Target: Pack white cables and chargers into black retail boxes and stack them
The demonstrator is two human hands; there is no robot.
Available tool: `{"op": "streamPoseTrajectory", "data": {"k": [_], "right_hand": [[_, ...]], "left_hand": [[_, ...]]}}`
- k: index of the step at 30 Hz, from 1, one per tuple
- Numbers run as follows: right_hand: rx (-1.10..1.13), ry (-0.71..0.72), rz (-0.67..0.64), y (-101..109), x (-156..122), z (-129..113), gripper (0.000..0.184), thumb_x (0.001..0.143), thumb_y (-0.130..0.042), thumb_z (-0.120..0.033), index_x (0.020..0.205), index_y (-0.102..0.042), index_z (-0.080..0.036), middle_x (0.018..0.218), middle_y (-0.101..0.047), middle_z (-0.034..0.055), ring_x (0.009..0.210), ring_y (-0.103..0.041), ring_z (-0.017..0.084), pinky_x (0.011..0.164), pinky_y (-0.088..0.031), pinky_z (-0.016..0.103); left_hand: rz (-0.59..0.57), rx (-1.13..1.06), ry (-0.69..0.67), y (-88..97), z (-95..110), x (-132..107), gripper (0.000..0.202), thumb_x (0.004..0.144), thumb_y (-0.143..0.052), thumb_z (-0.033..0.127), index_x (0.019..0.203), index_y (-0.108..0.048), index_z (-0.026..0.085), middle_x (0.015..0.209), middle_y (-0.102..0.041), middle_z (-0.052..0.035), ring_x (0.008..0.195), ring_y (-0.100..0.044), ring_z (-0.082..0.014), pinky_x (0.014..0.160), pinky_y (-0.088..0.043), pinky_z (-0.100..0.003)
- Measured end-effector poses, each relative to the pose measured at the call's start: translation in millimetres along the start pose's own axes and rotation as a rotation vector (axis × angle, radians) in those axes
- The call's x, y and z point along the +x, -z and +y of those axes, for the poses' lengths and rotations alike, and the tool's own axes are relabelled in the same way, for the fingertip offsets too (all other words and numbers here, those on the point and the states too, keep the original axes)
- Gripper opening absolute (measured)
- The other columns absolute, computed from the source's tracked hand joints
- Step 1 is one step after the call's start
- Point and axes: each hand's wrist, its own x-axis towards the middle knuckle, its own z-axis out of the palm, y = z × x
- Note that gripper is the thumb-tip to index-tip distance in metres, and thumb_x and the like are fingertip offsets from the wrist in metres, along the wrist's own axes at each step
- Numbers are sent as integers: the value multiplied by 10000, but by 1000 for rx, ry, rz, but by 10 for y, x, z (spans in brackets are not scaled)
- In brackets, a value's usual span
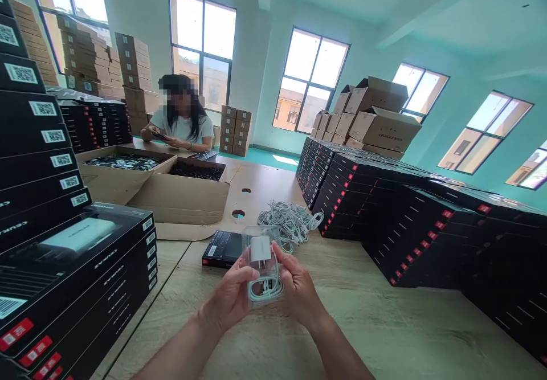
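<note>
Between my two hands is a clear plastic tray (272,236) with a white charger plug (260,250) in its upper part and a coiled white charging cable (265,295) in its lower part. My left hand (234,290) grips the tray's left side, thumb over the front near the plug's prongs. On the right side, my right hand (298,285) has its fingers closed at the tray's edge, by the cable strand beside the plug. Just behind the tray lies a flat black box (223,248). A heap of loose white cables (288,220) spreads beyond it on the table.
Black boxes stand stacked at the left (123,277) and along the right (410,237). An open carton (183,200) holds small dark items. Brown cartons (380,123) sit atop the right stacks. Another person (183,123) sits across the wooden table (333,311), which has two round holes.
</note>
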Motion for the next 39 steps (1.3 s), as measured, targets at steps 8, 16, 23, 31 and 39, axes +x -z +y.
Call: {"op": "streamPoseTrajectory", "data": {"k": [8,16,23,31,39], "right_hand": [[-128,95,90,-161,8,25,500,1002,-437,-230,1483,-509,-348,1309,-678,60,1203,-627,214,1048,-487,373],[521,-176,211,44,44,-49,630,948,-560,-461,1545,-401,-338,1217,-661,66,901,-679,179,659,-554,258],[914,-429,126,281,131,74,546,707,-808,-398,1201,-684,-201,720,-692,-30,475,-557,106,418,-433,192],[1115,-480,621,436,274,464,406,677,-739,-332,1039,-595,-217,625,-676,-68,447,-591,115,362,-421,172],[1243,-419,716,499,265,300,650,675,-690,-214,1302,-521,-233,772,-757,-25,595,-708,151,524,-585,241]], "left_hand": [[43,44,-9,-88,24,0,575,647,-695,67,1194,-686,247,1072,-756,-52,953,-714,-231,867,-562,-363],[-70,122,149,-88,176,2,709,599,-631,47,1280,-645,245,1082,-754,-70,835,-729,-222,655,-549,-268],[0,347,175,-101,124,77,534,650,-702,156,1178,-654,214,1136,-702,-83,907,-678,-235,749,-539,-321],[-41,1669,-37,-73,774,601,694,500,-769,148,1173,-652,273,1480,-516,-119,1434,-359,-421,1191,-186,-543],[-162,2078,77,-298,675,850,696,407,-769,193,1099,-703,236,1080,-691,-116,1127,-588,-429,1022,-410,-516]]}}
